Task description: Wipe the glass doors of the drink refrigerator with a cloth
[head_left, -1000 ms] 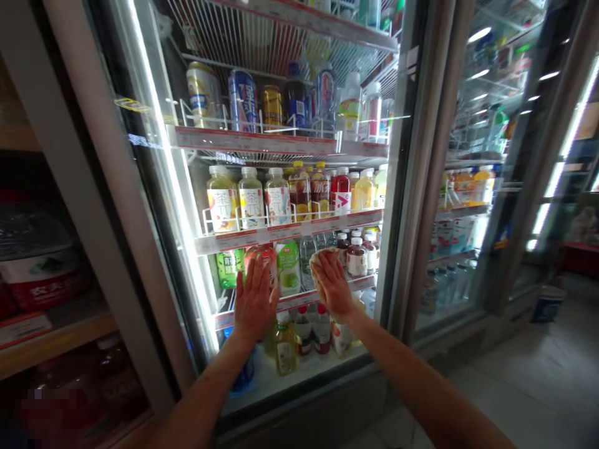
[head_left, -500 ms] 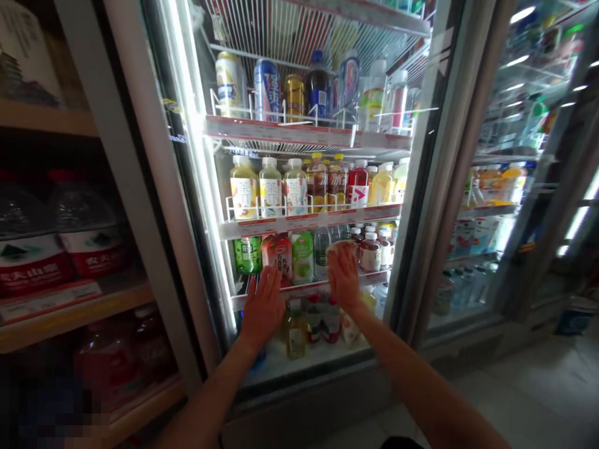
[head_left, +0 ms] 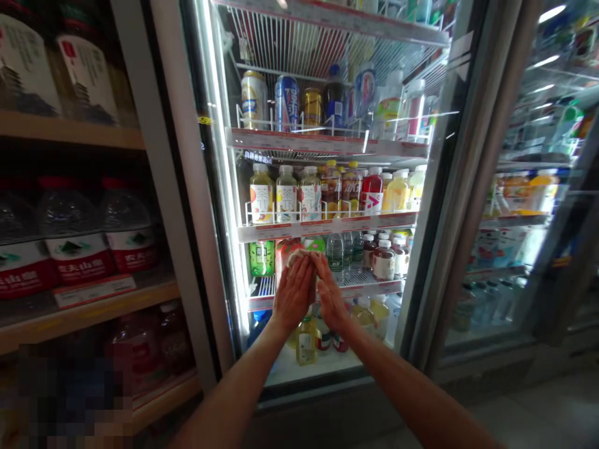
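Note:
A pale cloth (head_left: 303,254) lies bunched up against the glass door (head_left: 299,380) of a lit drinks fridge. My left hand (head_left: 294,292) covers the cloth's left part, its fingers pointing up and pressed over it. From the right side, my right hand (head_left: 330,299) has its fingers closed on the cloth's right edge. Both hands nearly meet, so part of the cloth is hidden under them. Behind the glass, next to my hands, are a green drink carton (head_left: 262,257) and clear water bottles (head_left: 335,254).
Fridge shelves hold cans (head_left: 286,103) and tea bottles (head_left: 262,196). To the left stands a shelf rack (head_left: 159,291) with large red-labelled water bottles (head_left: 77,249). A metal door frame (head_left: 472,181) and another glass-fronted fridge are on the right, above a tiled floor (head_left: 538,405).
My right hand has moved left with the cloth. My left hand, earlier flat at the glass, has come right and up onto the cloth. The view has shifted left.

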Action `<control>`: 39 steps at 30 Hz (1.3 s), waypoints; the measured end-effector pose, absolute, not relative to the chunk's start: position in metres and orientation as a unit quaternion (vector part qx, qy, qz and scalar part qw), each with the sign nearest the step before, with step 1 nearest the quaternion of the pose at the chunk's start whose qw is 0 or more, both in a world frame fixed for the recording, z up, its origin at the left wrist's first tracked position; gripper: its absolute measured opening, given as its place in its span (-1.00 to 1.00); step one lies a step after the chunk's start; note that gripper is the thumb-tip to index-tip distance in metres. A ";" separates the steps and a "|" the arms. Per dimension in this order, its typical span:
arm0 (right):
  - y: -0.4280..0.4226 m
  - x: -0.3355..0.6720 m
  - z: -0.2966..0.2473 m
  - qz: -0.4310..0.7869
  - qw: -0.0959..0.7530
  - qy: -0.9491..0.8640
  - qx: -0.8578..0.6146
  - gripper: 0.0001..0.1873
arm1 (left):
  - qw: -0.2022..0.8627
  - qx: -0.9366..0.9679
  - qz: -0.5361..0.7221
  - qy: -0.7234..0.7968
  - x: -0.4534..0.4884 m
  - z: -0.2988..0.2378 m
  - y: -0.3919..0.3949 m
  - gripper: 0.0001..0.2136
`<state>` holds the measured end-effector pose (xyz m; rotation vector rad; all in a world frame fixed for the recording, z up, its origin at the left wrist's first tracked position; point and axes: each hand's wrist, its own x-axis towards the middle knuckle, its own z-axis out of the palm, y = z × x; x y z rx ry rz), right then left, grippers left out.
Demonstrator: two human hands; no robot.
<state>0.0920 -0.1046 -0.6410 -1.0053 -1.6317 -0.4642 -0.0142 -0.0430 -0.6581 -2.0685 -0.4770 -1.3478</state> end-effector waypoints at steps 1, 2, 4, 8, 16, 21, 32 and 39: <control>-0.105 0.098 -0.637 -0.217 0.555 -0.681 -0.426 -0.41 | 0.332 -0.775 -0.504 -0.185 -0.014 -0.656 -0.038 -0.51; -0.104 0.104 -0.632 -0.249 0.551 -0.670 -0.430 -0.41 | 0.355 -0.771 -0.497 -0.182 -0.017 -0.651 -0.032 -0.53; -0.100 0.120 -0.618 -0.331 0.527 -0.643 -0.447 -0.42 | 0.391 -0.766 -0.484 -0.163 -0.032 -0.632 -0.018 -0.56; -0.087 0.146 -0.591 -0.448 0.453 -0.600 -0.483 -0.39 | 0.409 -0.724 -0.524 -0.183 -0.081 -0.572 0.010 -0.52; -0.069 0.152 -0.604 -0.490 0.380 -0.627 -0.472 -0.37 | 0.412 -0.840 -0.354 -0.003 -0.107 -0.617 0.002 -0.60; -0.072 0.155 -0.603 -0.484 0.376 -0.628 -0.479 -0.41 | 0.401 -0.801 -0.430 -0.113 -0.122 -0.579 0.018 -0.53; -0.070 0.157 -0.605 -0.492 0.380 -0.628 -0.469 -0.39 | 0.387 -0.717 -0.538 -0.216 -0.107 -0.551 0.008 -0.54; -0.074 0.157 -0.603 -0.482 0.372 -0.638 -0.472 -0.41 | 0.397 -0.711 -0.533 -0.229 -0.099 -0.526 0.016 -0.53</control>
